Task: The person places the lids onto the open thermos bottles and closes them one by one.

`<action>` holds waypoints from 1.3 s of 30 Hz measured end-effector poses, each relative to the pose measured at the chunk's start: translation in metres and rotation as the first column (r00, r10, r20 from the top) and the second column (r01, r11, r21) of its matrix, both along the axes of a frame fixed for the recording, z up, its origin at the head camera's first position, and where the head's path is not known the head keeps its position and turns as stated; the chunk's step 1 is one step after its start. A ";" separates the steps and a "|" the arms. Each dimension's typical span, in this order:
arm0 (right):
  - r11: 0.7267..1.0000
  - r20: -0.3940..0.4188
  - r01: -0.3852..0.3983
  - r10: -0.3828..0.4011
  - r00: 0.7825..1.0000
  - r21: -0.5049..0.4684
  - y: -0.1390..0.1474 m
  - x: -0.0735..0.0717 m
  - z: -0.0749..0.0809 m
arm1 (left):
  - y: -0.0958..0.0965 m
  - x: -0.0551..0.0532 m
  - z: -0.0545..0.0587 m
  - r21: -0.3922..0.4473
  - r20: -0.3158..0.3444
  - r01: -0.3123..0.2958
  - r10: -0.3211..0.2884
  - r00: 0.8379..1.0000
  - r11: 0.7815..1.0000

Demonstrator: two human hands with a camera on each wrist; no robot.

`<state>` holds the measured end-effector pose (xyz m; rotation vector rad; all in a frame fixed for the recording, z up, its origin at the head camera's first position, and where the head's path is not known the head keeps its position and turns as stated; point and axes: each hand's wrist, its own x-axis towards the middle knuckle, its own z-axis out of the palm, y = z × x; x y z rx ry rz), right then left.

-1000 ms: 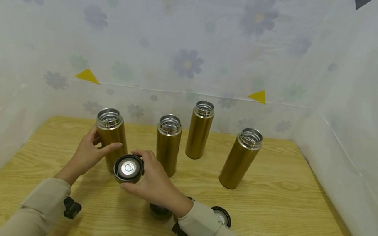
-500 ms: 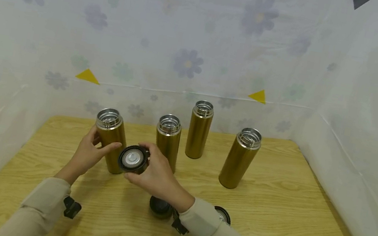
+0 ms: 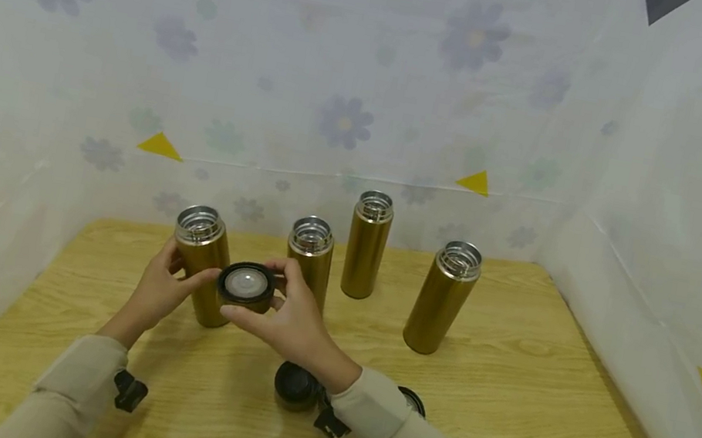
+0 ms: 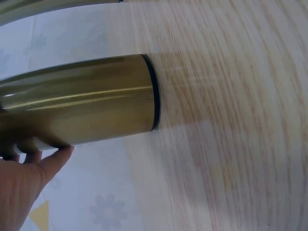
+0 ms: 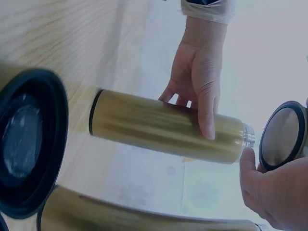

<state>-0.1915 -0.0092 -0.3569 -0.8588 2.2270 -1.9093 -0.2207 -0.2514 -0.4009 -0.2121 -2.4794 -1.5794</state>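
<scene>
At the left of the head view, my left hand (image 3: 158,291) grips the body of a gold thermos bottle (image 3: 208,272), thumb on the near side and fingers behind. The bottle stands upright on the table, its silver threaded mouth uncovered. My right hand (image 3: 296,331) pinches a round thermos lid (image 3: 245,283) between thumb and fingers, black rim and silvery underside facing the head camera. In that view the lid overlaps the bottle's upper right side, beside the left thumb. The right wrist view has the held lid (image 5: 281,137) apart from the bottle's neck (image 5: 248,137).
Several other gold bottles stand without lids: one in the middle (image 3: 310,259), one farther back (image 3: 365,253), one at the right (image 3: 440,301). A black lid (image 3: 296,385) lies under my right wrist; another lid (image 3: 414,401) is partly behind the sleeve. White flowered sheeting (image 3: 356,71) surrounds the table.
My right hand has raised the lid slightly and tilted it, so its underside looks flatter and more upward. The left hand keeps its grip on the bottle, which has not moved.
</scene>
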 end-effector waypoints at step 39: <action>0.982 0.035 -0.029 0.036 0.999 -0.185 -0.011 -0.011 0.027 | 0.000 -0.001 -0.001 0.001 0.016 -0.035 0.035 0.999 0.999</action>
